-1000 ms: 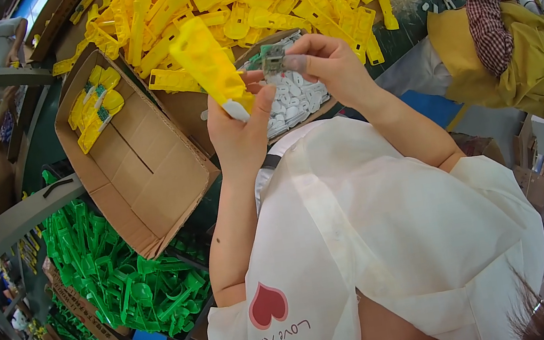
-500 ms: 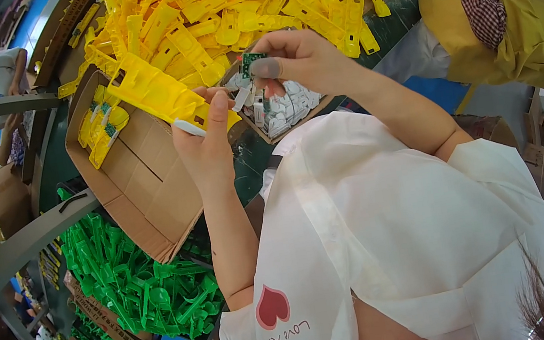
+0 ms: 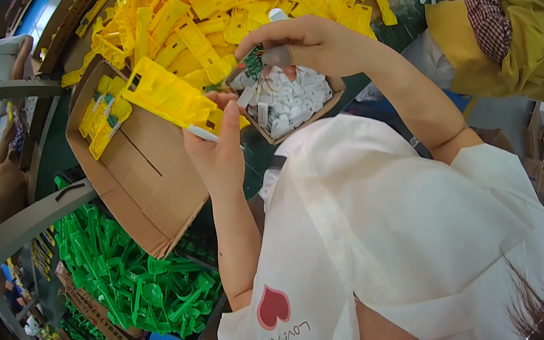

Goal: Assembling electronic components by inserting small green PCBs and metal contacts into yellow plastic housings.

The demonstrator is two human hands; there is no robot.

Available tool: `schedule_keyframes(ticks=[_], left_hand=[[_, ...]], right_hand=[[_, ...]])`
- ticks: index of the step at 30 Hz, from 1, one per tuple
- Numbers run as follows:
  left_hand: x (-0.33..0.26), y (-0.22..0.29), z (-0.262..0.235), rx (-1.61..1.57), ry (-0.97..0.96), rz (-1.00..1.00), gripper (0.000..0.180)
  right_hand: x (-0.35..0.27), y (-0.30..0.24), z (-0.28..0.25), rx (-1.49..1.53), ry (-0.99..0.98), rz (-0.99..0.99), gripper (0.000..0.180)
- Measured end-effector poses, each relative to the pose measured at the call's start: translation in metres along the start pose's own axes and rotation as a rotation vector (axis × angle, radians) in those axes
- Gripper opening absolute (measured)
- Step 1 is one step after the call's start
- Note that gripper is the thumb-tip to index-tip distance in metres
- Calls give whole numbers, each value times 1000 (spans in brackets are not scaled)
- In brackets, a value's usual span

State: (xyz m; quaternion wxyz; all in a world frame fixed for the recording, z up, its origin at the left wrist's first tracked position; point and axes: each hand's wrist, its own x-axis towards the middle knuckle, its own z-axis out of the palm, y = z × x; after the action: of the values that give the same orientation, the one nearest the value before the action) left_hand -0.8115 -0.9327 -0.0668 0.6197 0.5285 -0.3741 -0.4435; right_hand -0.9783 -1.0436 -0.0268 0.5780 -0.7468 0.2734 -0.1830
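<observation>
My left hand [image 3: 217, 139] is closed around the lower end of a long yellow plastic shell [image 3: 166, 100]. A small white piece [image 3: 204, 133] lies against its thumb side. Between the fingertips of my right hand [image 3: 309, 43] is a small green circuit board [image 3: 254, 62], with thin wires near it. The board is held just right of the shell, apart from its upper face. Below my right hand, a small cardboard box [image 3: 310, 118] holds many white plastic pieces [image 3: 293, 100]. My right fingers partly hide its far side.
A large heap of yellow shells [image 3: 197, 47] covers the far table. An open cardboard tray [image 3: 144, 210] at left holds several yellow shells with boards. Green plastic parts [image 3: 134, 282] fill a crate below it. A person in a yellow apron [image 3: 513, 42] is at right.
Both hands have shifted slightly right in the picture, along with the shell. My right hand has risen a little and still holds the circuit board. More of the white pieces now shows.
</observation>
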Motion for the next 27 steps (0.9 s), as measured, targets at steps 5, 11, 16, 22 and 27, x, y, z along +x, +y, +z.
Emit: schedule_keyframes(ticks=[5, 11, 16, 22, 27], left_hand=[[3, 9, 13, 85, 34, 57, 31], [1, 10, 10, -14, 129, 129, 30], [9, 19, 0, -240, 249, 35, 32], [23, 22, -20, -591, 157, -51, 28], [23, 26, -23, -747, 89, -174, 30]], right_hand=[[2, -3, 16, -244, 58, -102, 35], [-1, 7, 18, -6, -64, 87, 50], [-1, 48, 4, -256, -276, 161, 46], [1, 54, 32, 41, -93, 59, 53], [24, 38, 67, 332, -68, 64, 57]])
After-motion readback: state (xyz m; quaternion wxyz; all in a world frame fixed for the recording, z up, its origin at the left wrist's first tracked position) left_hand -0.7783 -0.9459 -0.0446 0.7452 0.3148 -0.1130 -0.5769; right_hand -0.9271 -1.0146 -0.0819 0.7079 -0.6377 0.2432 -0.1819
